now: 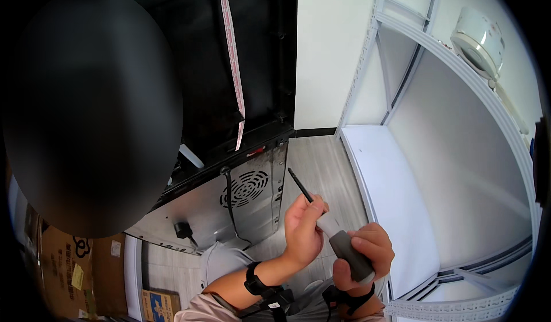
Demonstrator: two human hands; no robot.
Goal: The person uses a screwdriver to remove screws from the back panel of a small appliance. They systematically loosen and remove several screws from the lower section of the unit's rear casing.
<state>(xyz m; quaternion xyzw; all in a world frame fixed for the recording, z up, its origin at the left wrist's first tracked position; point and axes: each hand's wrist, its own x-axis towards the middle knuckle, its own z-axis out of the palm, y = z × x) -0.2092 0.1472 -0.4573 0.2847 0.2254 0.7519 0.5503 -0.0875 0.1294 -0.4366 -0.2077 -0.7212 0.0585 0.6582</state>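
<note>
Both of my hands are closed on a thick grey screwdriver (348,253), which slants up and left with its dark shaft toward the appliance. My left hand (304,230) grips near the base of the shaft, and my right hand (372,254) wraps around the handle. The tip is close to the right edge of a metal panel (261,210) with a round slotted vent, though I cannot tell whether they touch. Above the panel rises the black body (198,52) of the appliance. Down the panel hangs a black cable (231,207).
A large blurred black oval (94,110) hides much of the left. White metal shelving (396,178) stands to the right, with a white pot-like vessel (481,41) on it. Cardboard boxes (74,270) lie at lower left. A pink-and-white strip (231,52) hangs on the black body.
</note>
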